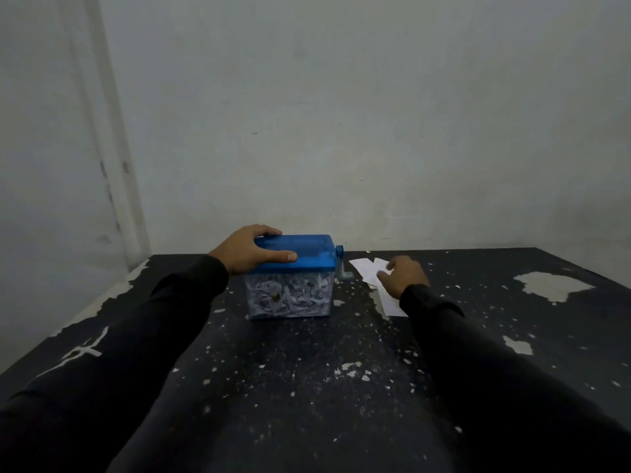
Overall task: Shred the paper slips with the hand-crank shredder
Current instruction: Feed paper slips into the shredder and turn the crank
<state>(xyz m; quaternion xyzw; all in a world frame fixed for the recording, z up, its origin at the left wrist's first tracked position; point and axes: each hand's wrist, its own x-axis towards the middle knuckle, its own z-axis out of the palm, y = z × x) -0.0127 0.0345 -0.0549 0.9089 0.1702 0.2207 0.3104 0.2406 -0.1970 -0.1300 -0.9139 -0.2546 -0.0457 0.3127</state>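
While my hands worked the far edge of the table: these were the risks as I judged them.

Left hand [251,252]: it was clamped over the left end of the shredder's blue lid [300,252], thumb along the near rim, fingers curled over the far rim. If that hold had loosened, cranking could have skidded the light box across the table [307,387].

Right hand [403,276]: its fingers were bent down onto the paper slips [363,268]; whether one was pinched yet, I could not tell. Overlapping slips could have lifted together and jammed the slot.

Shredder [289,278]: it stood near the table's far edge, toward the middle, the slips just beside it on the right.

Clear bin [288,297]: it looked nearly full of shreds, so fresh strips could have backed up under the cutters.

Crank [341,264]: it hung between the box and the slips, so a careless reach could have knocked it.
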